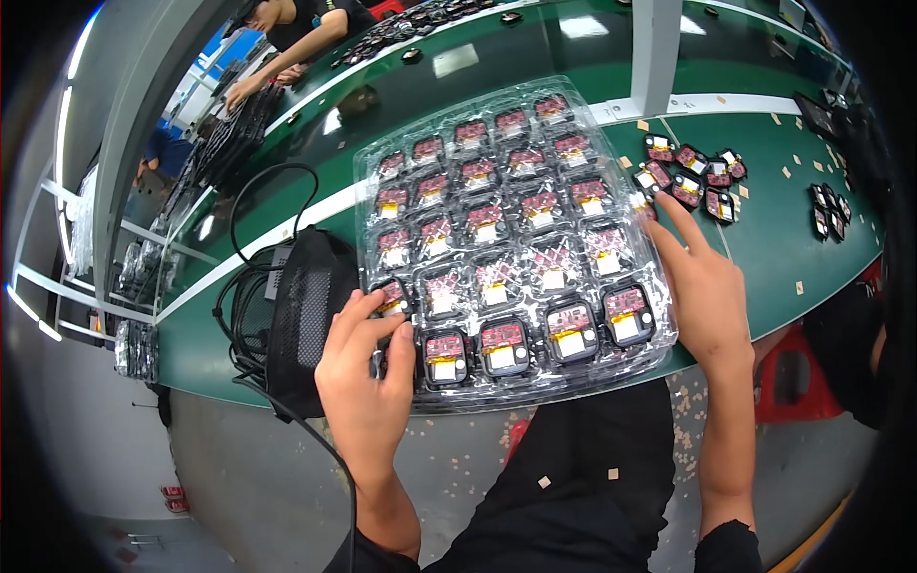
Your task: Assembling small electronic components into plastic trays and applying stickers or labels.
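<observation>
A clear plastic blister tray [659,355], apparently stacked on others, lies tilted before me. Its pockets hold rows of small square black watch-like cases [504,349] with red circuit boards and white-and-yellow parts inside. At the left edge, the fingers of my left hand [368,368] close around one such case [391,298] in its pocket. My right hand [705,296] reaches past the right edge, thumb and finger pinching another case [646,204], partly hidden. Just beyond it lies a loose cluster of similar cases [688,186] on the green table.
Left of the tray sits a black mesh bag [320,286] with coiled black cable [246,329]. More cases [831,212] lie at the far right among small beige squares. A grey post [656,57] rises behind the tray. Across the green belt [458,62], another person [301,38] works.
</observation>
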Action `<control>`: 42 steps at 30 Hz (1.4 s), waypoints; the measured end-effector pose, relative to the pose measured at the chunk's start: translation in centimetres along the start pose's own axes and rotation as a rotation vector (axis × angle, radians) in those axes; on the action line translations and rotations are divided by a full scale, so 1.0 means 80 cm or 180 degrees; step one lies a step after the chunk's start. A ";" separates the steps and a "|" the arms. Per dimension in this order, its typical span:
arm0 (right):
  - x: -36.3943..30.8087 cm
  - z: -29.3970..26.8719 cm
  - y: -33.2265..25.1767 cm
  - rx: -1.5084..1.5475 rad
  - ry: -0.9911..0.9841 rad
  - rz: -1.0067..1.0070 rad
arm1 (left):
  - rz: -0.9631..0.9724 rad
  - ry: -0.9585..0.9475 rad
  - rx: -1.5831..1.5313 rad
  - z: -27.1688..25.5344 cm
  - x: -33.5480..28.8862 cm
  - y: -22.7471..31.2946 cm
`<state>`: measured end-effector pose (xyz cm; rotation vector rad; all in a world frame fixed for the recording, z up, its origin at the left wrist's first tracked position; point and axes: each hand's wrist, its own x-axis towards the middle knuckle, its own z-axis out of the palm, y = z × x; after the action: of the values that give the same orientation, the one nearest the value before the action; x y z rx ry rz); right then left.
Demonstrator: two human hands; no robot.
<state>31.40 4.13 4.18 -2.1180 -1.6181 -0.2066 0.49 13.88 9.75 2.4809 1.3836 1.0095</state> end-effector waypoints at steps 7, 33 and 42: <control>-0.020 -0.006 -0.007 0.0396 0.0259 0.0419 | 0.0209 -0.0005 0.0040 0.001 0.006 -0.003; -0.135 -0.042 -0.086 0.2976 0.0357 -0.0662 | 0.0587 -0.0540 -0.3028 0.018 -0.103 0.063; -0.142 -0.026 -0.098 0.3346 0.0054 -0.0810 | -0.0561 -0.1462 -0.4716 0.051 -0.149 0.065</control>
<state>21.00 -5.18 3.71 -1.1047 -1.4815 0.4579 2.44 2.26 2.92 1.2711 0.3419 0.8157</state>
